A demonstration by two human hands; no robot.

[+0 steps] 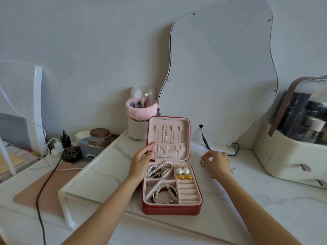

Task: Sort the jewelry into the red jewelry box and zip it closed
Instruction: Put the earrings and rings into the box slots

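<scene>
Red jewelry box (170,208) (lid up) lies between both hands.

A red jewelry box (170,208) is sitting open on the marble worktop (99,175), its lid (168,137) standing upright. The left hand (141,160) is touching the lid's left edge with straight fingers. The right hand (216,162) is hovering with curled fingers over small jewelry pieces (233,170) lying on the worktop right of the box. Pearl earrings (182,171) and beaded bracelets (165,193) are lying in separate compartments.
</scene>
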